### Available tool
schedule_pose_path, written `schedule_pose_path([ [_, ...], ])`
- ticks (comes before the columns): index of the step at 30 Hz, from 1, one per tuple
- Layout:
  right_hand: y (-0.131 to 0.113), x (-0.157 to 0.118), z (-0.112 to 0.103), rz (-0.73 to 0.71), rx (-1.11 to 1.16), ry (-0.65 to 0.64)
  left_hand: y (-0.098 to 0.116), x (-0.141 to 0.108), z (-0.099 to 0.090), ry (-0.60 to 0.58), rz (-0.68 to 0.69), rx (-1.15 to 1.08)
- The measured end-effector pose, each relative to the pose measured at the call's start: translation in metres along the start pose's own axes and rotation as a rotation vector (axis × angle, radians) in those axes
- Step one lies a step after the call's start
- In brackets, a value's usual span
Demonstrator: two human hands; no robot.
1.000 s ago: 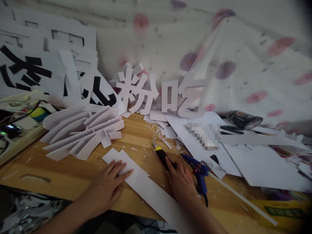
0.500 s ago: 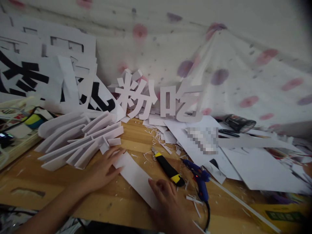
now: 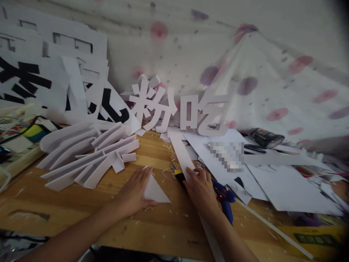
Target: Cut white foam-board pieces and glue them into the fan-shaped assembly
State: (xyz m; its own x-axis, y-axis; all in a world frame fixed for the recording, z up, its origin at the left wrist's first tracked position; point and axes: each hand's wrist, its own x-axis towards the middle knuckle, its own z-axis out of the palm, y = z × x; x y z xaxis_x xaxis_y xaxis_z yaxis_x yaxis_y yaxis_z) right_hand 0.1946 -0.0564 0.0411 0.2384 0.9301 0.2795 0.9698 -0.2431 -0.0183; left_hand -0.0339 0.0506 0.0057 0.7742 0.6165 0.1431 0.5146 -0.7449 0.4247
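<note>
My left hand (image 3: 136, 191) rests on the tabletop with a white triangular piece of board (image 3: 156, 192) between its straight fingers and its thumb. My palm hides part of that piece. To its right, my right hand (image 3: 200, 187) has its curled fingers on a long white strip (image 3: 180, 151). The strip runs from the back of the table, under the hand, to the front edge. A black-and-yellow utility knife (image 3: 178, 174) is mostly covered by the strip and hand. Just right of my right hand lies a blue glue gun (image 3: 225, 198), its small red light lit.
Curved white strips (image 3: 89, 156) are heaped on the left of the wooden table (image 3: 114, 229). White cut-out characters (image 3: 155, 105) stand at the back. White sheets (image 3: 289, 189) and a dark bottle (image 3: 266, 138) lie to the right. A yellow packet (image 3: 316, 240) is at front right.
Both hands were on one broad white piece. Now a triangular piece shows at my left hand, while my right hand has moved forward and right with a long strip, over the utility knife.
</note>
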Motion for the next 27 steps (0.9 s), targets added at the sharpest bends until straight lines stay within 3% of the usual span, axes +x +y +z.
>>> schedule_pose_path([
  [7,-0.004,0.032,0.003,0.011,-0.015,-0.103,-0.005,0.003,-0.031,0.156,0.064,-0.031],
  [11,-0.026,0.039,-0.014,-0.044,0.372,-0.078,-0.007,0.017,-0.044,0.217,0.157,-0.016],
  [15,-0.054,0.041,-0.021,-0.015,0.728,-0.29,-0.01,0.032,-0.053,0.293,0.235,-0.043],
  [19,-0.067,0.04,-0.008,0.046,0.859,-0.22,-0.012,0.037,-0.043,0.416,0.202,-0.218],
  [24,-0.077,0.028,0.013,0.105,0.825,-0.127,-0.008,0.038,-0.013,0.669,-0.076,-0.672],
  [27,-0.083,0.021,0.019,0.087,0.787,-0.068,-0.004,0.041,-0.005,0.729,-0.134,-0.811],
])
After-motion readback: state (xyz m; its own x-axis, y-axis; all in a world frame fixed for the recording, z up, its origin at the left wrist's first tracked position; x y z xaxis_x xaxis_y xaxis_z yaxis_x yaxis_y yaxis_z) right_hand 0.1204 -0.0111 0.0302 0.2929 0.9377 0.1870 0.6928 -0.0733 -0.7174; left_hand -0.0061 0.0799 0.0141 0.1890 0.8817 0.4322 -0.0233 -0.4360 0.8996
